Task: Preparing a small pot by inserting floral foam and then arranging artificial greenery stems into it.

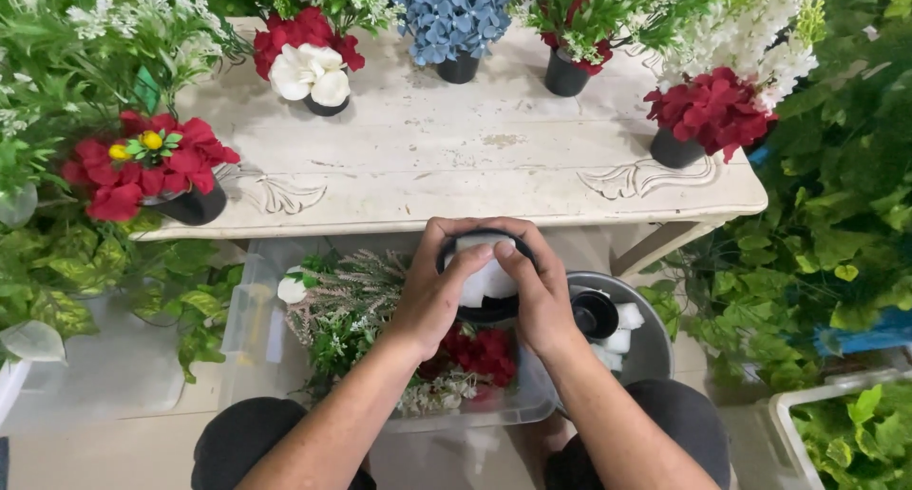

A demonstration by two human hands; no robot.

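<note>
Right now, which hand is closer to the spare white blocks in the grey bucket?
Right hand. It sits beside the bucket; the left hand is farther, over the flower box.

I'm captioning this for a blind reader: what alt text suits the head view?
Two hands, left hand and right hand, press a white foam block into a small black pot above a clear plastic bin of artificial flowers. Beyond, a white wooden table holds potted flower arrangements.

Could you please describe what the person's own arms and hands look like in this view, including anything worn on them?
Both forearms are bare, with no sleeves in view. The left hand and right hand wear no gloves, and no rings, watch or bracelets are visible.
</note>
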